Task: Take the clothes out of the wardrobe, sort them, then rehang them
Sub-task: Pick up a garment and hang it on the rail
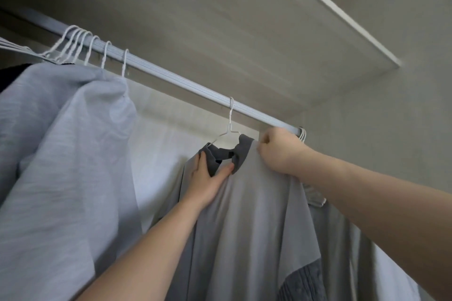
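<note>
Rail [176, 76]: I see a bare stretch toward 11 o'clock. Hanger hooks [80, 44] crowd 10 o'clock; pale garment [61, 142] blocks 9 o'clock.

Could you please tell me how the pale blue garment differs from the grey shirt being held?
The pale blue garment hangs untouched at the left; the grey shirt hangs further right, the left hand gripping its collar, the right hand holding its shoulder. The first looks streaky, the second smooth. Both hang on white hangers.
</note>
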Demonstrator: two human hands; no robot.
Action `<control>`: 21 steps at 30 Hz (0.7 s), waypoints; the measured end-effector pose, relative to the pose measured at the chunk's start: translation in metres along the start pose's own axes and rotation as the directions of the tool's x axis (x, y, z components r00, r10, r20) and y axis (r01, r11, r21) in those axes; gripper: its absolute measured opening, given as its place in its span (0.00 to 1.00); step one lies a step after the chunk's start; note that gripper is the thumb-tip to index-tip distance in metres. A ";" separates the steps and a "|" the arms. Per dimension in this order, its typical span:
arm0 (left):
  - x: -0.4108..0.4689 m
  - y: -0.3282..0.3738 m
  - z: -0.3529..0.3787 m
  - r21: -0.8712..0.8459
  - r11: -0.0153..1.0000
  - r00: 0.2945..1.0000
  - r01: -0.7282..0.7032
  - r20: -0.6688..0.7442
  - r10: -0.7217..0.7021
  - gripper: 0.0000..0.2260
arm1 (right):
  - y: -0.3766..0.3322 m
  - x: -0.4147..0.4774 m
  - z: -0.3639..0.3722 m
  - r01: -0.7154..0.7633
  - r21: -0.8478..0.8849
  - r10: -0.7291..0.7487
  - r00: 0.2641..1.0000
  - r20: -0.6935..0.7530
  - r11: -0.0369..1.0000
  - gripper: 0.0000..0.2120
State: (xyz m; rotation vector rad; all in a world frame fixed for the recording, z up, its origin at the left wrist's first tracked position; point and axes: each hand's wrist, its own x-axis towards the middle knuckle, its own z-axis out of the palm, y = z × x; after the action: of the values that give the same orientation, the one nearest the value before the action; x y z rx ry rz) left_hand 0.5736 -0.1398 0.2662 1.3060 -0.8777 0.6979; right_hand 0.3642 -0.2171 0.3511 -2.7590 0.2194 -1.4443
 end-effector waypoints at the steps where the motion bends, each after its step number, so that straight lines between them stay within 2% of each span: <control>1: 0.002 -0.001 0.001 -0.006 1.000 1.000 -0.030 -0.003 0.030 0.48 | 0.003 -0.003 -0.001 0.072 -0.130 -0.075 0.997 -0.013 0.989 0.10; 2: 0.003 -0.001 0.002 -0.013 0.999 0.999 -0.051 0.002 0.051 0.47 | 0.006 -0.005 -0.002 0.159 -0.279 -0.171 0.985 -0.018 0.947 0.13; 4: 0.008 0.000 0.003 -0.008 0.997 0.997 -0.077 0.020 0.077 0.45 | 0.013 -0.009 -0.001 0.324 -0.508 -0.362 0.932 0.026 0.798 0.20; 6: 0.015 -0.001 0.005 -0.022 0.995 0.994 -0.098 0.042 0.099 0.37 | 0.018 -0.009 0.002 0.412 -0.581 -0.440 0.892 0.102 0.702 0.25; 8: 0.022 -0.003 0.007 0.008 0.995 0.994 -0.096 0.060 0.095 0.30 | 0.024 -0.006 0.005 0.426 -0.612 -0.437 0.888 0.142 0.666 0.28; 9: 0.024 -0.003 0.009 0.023 0.996 0.994 -0.082 0.080 0.080 0.31 | 0.027 -0.006 0.005 0.417 -0.626 -0.423 0.894 0.150 0.659 0.30; 15: 0.032 -0.006 0.045 0.044 0.998 0.976 -0.043 0.213 0.032 0.50 | 0.063 -0.003 0.010 0.342 -0.636 -0.304 0.937 0.173 0.692 0.38; 19: 0.034 -0.009 0.081 0.066 0.997 0.960 -0.031 0.280 0.012 0.56 | 0.093 -0.003 0.007 0.296 -0.664 -0.240 0.954 0.177 0.687 0.41; 21: 0.034 -0.010 0.100 0.056 0.998 0.946 -0.040 0.323 0.020 0.55 | 0.107 -0.002 0.004 0.275 -0.678 -0.213 0.961 0.176 0.682 0.41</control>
State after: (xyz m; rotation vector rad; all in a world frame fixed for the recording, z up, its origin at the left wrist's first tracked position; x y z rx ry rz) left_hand 0.5848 -0.2421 0.2941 1.4908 -1.1488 0.5457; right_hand 0.3537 -0.3233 0.3382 -3.5755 0.5098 -1.5387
